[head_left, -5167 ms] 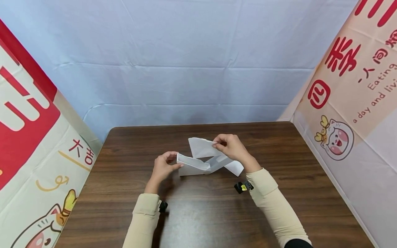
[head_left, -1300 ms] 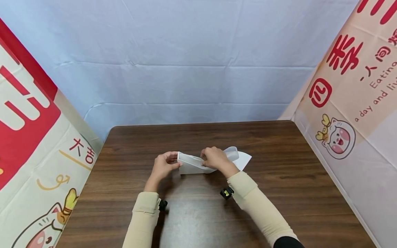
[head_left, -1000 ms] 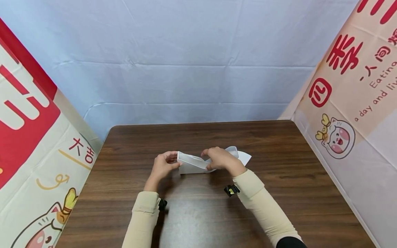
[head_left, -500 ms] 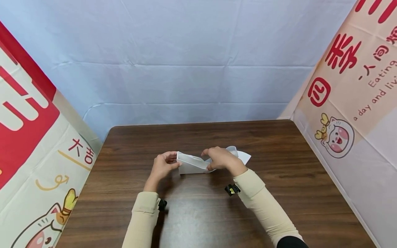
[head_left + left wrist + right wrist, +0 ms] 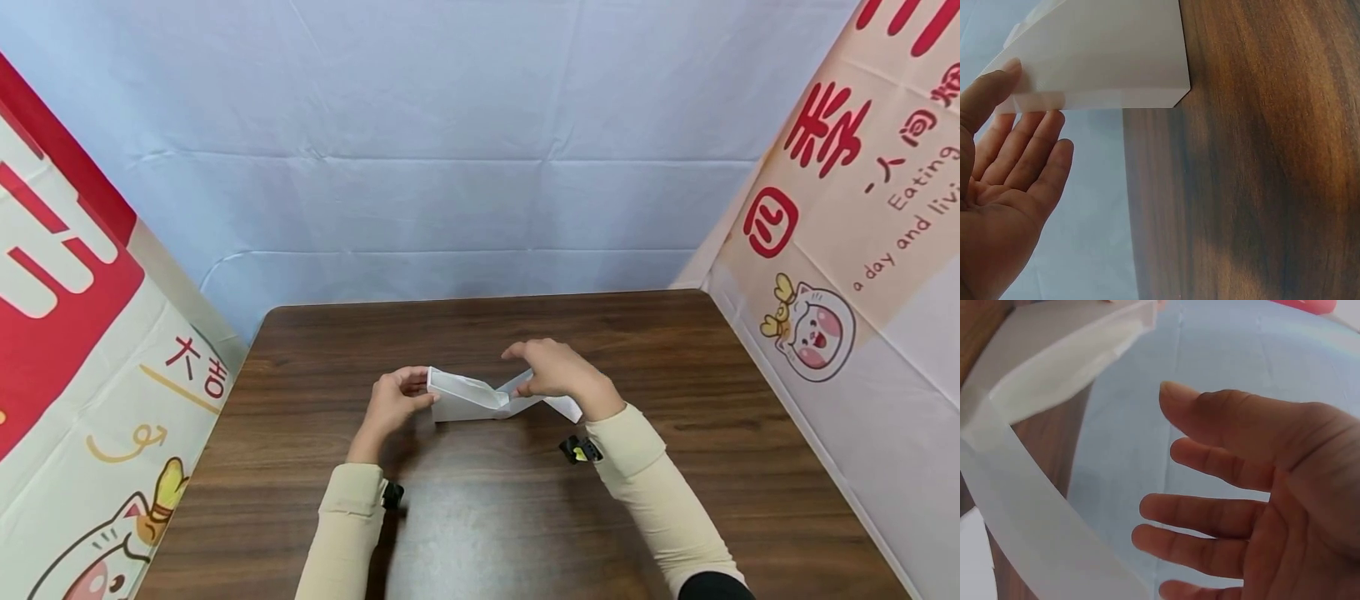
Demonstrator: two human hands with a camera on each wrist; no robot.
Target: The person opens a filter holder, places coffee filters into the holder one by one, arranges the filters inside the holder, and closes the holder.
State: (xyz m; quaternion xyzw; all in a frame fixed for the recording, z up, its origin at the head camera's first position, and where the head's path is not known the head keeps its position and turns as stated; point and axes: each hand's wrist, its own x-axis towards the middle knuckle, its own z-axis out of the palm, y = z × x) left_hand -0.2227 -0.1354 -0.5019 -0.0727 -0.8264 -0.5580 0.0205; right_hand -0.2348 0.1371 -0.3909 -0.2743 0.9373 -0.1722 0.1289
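A white sheet of folded paper (image 5: 467, 404) stands on the table in the head view, with an upright left part shaped like a trough. Its right part (image 5: 1054, 519) slants off as a long strip, and a separate-looking white end lies on the table. My left hand (image 5: 395, 408) holds the left end, thumb on the front face and fingertips (image 5: 1052, 119) at the end edge, partly behind the paper. My right hand (image 5: 558, 367) hovers over the right part. In the right wrist view its thumb and fingers are spread, with nothing between them.
The brown wooden table (image 5: 480, 517) has its far edge just behind the paper. A pale blue cloth (image 5: 435, 167) hangs beyond it. Printed banners flank both sides, the right one (image 5: 817, 250) with red lettering.
My right hand pinched a raised flap, then reached into the paper's middle; now it has let go and lifted rightward. The paper's right part has shifted. My left hand stays at the left end.
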